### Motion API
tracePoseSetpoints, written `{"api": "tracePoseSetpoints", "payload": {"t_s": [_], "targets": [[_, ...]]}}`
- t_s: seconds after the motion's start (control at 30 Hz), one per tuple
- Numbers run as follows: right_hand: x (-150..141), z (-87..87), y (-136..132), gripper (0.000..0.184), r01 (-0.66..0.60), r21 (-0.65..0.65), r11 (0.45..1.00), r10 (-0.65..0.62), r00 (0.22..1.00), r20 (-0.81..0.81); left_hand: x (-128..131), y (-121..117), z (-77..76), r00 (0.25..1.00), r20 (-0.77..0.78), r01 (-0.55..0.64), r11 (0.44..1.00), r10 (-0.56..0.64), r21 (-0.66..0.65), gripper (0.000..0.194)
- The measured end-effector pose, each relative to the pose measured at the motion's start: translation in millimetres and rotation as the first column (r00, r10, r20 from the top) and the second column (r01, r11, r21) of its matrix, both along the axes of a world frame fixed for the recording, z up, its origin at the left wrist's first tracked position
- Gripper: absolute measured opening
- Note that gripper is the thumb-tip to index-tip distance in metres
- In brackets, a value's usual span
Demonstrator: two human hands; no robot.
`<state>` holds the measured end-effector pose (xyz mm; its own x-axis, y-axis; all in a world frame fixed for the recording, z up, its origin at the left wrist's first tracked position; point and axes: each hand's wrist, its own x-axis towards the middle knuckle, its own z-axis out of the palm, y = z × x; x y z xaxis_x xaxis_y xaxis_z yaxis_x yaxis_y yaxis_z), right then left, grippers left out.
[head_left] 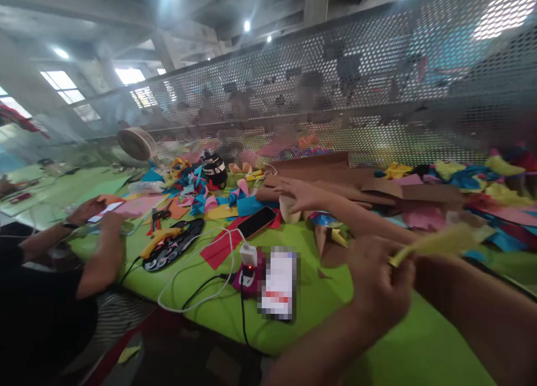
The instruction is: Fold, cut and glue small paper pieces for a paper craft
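In the head view my left hand (381, 279) is closed around one end of a yellow paper strip (444, 241), which stretches off to the right, blurred. My right hand (300, 193) reaches far across to the left, its arm passing behind the left hand. Its fingers are stretched out over the edge of the brown paper (310, 170). Just under that hand stands a tan, rounded piece (289, 210); I cannot tell whether the hand touches it. A brown folded piece with blue and yellow bits (329, 243) lies nearby.
On the green table (331, 319) are a black phone (257, 222), a pixelated phone (279, 285), a purple power strip (251, 282) with cables, a yellow glue gun (161, 240) and scissors (155, 221). A co-worker's hands (90, 210) are at the left. A mesh partition (268, 95) stands behind.
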<state>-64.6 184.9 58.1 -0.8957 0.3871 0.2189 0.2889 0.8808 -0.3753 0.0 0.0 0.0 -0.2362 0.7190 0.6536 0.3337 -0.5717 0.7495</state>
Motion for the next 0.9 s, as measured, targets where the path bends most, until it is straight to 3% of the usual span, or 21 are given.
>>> {"api": "tracePoseSetpoints", "payload": {"t_s": [0.1,0.17,0.23,0.37,0.4,0.43,0.5,0.57,0.73,0.9], "targets": [[16.9,-3.5,-1.4,0.074,0.123,-0.077,0.989,-0.135,0.975,-0.179,-11.8,13.6,7.1,0.961,0.242,-0.072,0.967,0.133,-0.245,0.031],[45.4,-7.4,-5.8,0.054,0.220,-0.242,0.945,-0.303,0.866,-0.398,-17.8,22.8,9.1,0.908,0.383,-0.017,0.929,0.168,-0.369,0.033],[86.0,-12.3,-17.3,0.039,0.314,-0.312,0.897,-0.429,0.789,-0.440,-20.6,29.6,8.5,0.875,0.464,0.073,0.908,0.140,-0.413,0.034],[170.0,-23.7,-64.5,0.054,0.417,-0.429,0.801,-0.593,0.648,-0.477,-16.5,34.4,2.6,0.863,0.496,0.145,0.892,0.099,-0.429,0.035],[185.1,-27.0,-78.2,0.057,0.379,-0.560,0.737,-0.662,0.570,-0.487,-14.2,34.5,0.9,0.870,0.487,0.156,0.888,0.084,-0.433,0.035],[196.7,-30.6,-91.0,0.058,0.316,-0.661,0.681,-0.700,0.545,-0.461,-11.9,34.4,-0.9,0.876,0.478,0.176,0.880,0.064,-0.441,0.035],[210.6,-38.5,-111.0,0.052,0.284,-0.728,0.624,-0.731,0.541,-0.416,-7.7,34.4,-4.9,0.887,0.462,0.225,0.867,0.007,-0.445,0.035],[216.7,-46.8,-121.7,0.048,0.329,-0.726,0.604,-0.756,0.524,-0.391,-5.1,34.6,-9.5,0.906,0.419,0.261,0.857,-0.059,-0.445,0.035],[227.6,-64.0,-122.2,0.045,0.379,-0.708,0.596,-0.781,0.480,-0.401,-7.3,36.1,-18.7,0.958,0.235,0.269,0.813,-0.167,-0.517,0.039],[231.9,-62.5,-122.9,0.040,0.337,-0.737,0.586,-0.781,0.476,-0.404,-12.2,38.8,-18.8,0.934,0.284,0.335,0.805,-0.216,-0.489,0.035]]}}
